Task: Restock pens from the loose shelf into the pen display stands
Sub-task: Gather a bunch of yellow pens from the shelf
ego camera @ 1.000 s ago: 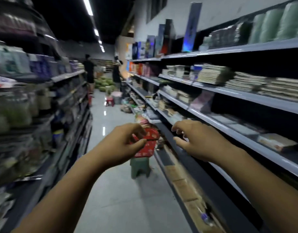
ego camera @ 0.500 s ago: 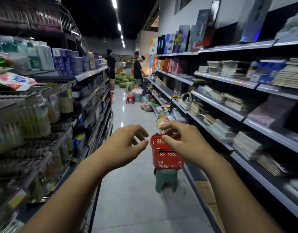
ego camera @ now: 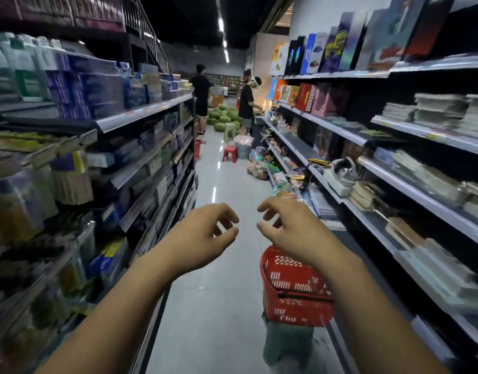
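Note:
I stand in a shop aisle with both arms stretched out ahead. My left hand [ego camera: 203, 236] hovers mid-aisle with its fingers loosely curled, holding nothing. My right hand [ego camera: 289, 228] hovers beside it, a small gap between them, fingers also loosely curled and empty. Below my right wrist a red plastic basket [ego camera: 294, 290] sits on a green stool [ego camera: 286, 346]. Blurred stationery racks [ego camera: 43, 265] fill the lower left shelves; I cannot make out single pens or display stands.
Shelving runs down both sides: boxes and packets on the left [ego camera: 103, 98], notebooks and books on the right [ego camera: 434, 114]. Two people [ego camera: 246, 101] stand far down the aisle near green melons [ego camera: 224, 117], a red stool [ego camera: 229, 153] and a pale basket [ego camera: 243, 149].
My view has swung left and up along the aisle. Both hands stay raised and empty; the red basket now shows lower, under my right wrist.

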### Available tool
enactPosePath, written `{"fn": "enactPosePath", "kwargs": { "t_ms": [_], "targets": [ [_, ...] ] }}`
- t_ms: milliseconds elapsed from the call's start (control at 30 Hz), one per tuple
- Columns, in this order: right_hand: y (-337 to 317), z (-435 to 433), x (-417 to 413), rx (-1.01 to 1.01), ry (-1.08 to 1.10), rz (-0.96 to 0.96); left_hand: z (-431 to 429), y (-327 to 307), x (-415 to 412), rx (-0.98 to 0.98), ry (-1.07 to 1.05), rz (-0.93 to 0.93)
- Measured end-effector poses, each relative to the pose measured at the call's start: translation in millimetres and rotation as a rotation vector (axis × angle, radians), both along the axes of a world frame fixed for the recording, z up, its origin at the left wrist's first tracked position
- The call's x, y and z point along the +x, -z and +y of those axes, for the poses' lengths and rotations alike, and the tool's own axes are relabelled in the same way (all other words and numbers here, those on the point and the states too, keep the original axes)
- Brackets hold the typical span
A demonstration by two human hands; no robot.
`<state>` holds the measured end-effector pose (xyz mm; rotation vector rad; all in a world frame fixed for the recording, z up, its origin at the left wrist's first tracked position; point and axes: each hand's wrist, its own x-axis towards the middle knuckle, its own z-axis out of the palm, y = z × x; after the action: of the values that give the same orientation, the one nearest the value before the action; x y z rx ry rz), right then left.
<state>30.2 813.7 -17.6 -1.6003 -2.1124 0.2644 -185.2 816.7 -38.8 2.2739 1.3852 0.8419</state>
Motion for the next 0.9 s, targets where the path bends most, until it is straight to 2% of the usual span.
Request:
{"fn": "enactPosePath", "kwargs": {
  "t_ms": [267, 500, 900],
  "targets": [
    [16, 228, -29, 0.009, -0.014, -0.056, 225, 17, -39, 0.025, -0.037, -0.050],
    [-5, 420, -53, 0.030, 0.066, 0.023, 439, -5, -57, 0.019, 0.080, -0.055],
    [-3, 719, 14, 0.087, 0.208, 0.057, 763, -9, 12, 0.055, 0.205, -0.028]
  ]
}}
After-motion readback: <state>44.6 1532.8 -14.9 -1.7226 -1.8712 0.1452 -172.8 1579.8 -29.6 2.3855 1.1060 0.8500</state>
